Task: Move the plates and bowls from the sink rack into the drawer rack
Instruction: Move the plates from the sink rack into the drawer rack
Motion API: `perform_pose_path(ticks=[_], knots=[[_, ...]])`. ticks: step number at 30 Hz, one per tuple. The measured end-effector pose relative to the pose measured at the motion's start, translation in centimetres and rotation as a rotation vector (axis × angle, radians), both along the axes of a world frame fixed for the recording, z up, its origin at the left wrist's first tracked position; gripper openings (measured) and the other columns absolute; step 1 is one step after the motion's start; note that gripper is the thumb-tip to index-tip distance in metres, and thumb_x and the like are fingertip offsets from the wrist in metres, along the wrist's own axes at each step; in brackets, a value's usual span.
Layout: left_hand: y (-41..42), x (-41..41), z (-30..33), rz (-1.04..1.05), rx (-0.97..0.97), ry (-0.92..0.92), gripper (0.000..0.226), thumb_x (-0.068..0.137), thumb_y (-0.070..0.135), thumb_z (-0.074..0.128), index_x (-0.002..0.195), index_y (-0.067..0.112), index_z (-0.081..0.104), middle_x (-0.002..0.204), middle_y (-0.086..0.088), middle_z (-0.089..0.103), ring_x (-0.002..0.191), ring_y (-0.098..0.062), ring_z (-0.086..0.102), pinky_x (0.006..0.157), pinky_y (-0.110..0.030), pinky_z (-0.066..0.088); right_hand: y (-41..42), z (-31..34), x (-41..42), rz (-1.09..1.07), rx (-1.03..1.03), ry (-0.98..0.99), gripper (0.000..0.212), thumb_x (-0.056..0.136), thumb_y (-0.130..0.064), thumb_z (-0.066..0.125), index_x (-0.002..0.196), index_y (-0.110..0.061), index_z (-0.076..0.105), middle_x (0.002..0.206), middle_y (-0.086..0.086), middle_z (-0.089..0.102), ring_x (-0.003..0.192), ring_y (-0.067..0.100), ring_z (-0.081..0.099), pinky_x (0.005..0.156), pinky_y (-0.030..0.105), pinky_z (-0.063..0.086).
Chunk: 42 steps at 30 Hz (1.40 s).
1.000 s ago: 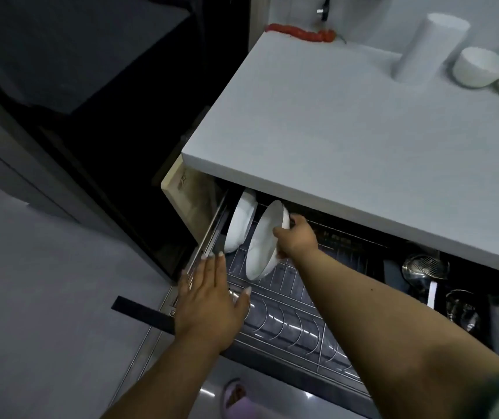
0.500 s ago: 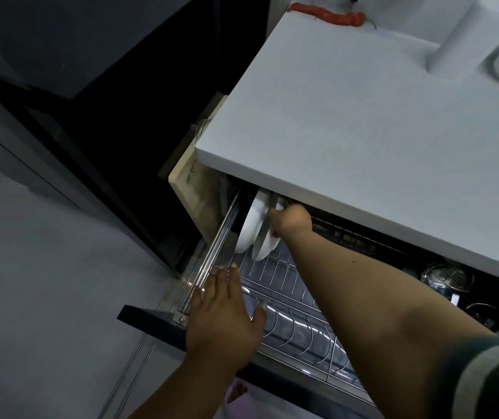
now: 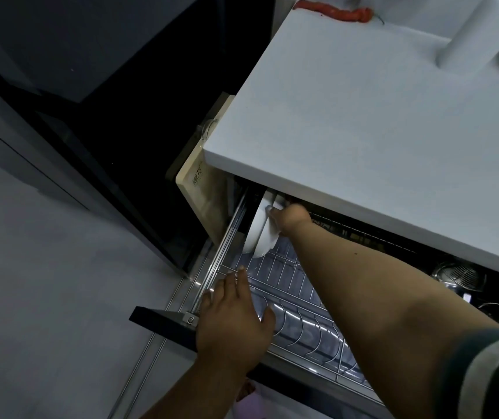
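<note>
Steel wire of the drawer rack [image 3: 295,300] lies under your left hand [image 3: 232,319], fingers straight and slightly spread near its front corner; brace there. Farther in, your right hand [image 3: 289,217] pinches the rim of the second plate [image 3: 265,240], standing on edge just beside the first plate [image 3: 255,229]. Seat it fully in its slot before letting go. Beyond, the cutting board [image 3: 203,195] carries a printed mark, unreadable.
</note>
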<state>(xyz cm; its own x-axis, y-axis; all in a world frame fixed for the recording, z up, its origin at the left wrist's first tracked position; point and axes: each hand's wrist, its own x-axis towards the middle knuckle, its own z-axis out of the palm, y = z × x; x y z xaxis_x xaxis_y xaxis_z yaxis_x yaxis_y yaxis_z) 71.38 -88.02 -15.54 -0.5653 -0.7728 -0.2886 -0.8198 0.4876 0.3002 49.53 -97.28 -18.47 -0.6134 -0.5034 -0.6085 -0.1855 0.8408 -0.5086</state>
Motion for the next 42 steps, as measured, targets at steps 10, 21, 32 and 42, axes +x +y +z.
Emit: perform_pose_path(ticks=[10, 21, 32, 42], knots=[[-0.4, -0.8, 1.7, 0.073, 0.111, -0.121, 0.043, 0.090, 0.051, 0.039, 0.117, 0.018, 0.046, 0.109, -0.002, 0.065, 0.098, -0.024, 0.060, 0.077, -0.031, 0.045, 6.6, 1.9, 1.1, -0.109, -0.189, -0.132, 0.047, 0.088, -0.044, 0.060, 0.122, -0.012, 0.053, 0.106, 0.010, 0.060, 0.089, 0.026, 0.059, 0.086, 0.041, 0.052], [2.1, -7.4, 4.8, 0.061, 0.515, 0.213, 0.020, 0.088, 0.036, 0.055, 0.079, 0.019, 0.061, 0.082, -0.001, 0.068, 0.082, -0.023, 0.064, 0.086, -0.039, 0.052, 22.6, 13.5, -1.8, -0.451, -0.594, -0.248, 0.022, 0.097, -0.026, 0.054, 0.091, -0.006, 0.061, 0.074, 0.009, 0.063, 0.066, 0.020, 0.058, 0.066, 0.035, 0.049], [18.0, -21.4, 13.6, -0.327, 0.586, 0.290, 0.011, 0.091, 0.030, 0.058, 0.083, 0.025, 0.063, 0.082, 0.001, 0.072, 0.078, -0.018, 0.069, 0.080, -0.037, 0.055, 46.1, 23.5, -10.2, -0.913, -0.924, 0.019, 0.022, 0.096, -0.025, 0.054, 0.096, -0.006, 0.066, 0.071, 0.009, 0.062, 0.056, 0.013, 0.060, 0.054, 0.022, 0.048], [38.3, -32.5, 17.4, -0.588, 0.646, 0.297, 0.012, 0.091, 0.022, 0.057, 0.082, 0.020, 0.064, 0.076, 0.000, 0.072, 0.075, -0.018, 0.069, 0.080, -0.039, 0.055, 70.0, 27.7, -14.5, -1.226, -1.067, 0.241, 0.017, 0.095, -0.021, 0.053, 0.092, -0.008, 0.063, 0.066, 0.007, 0.059, 0.050, 0.013, 0.057, 0.052, 0.022, 0.043]])
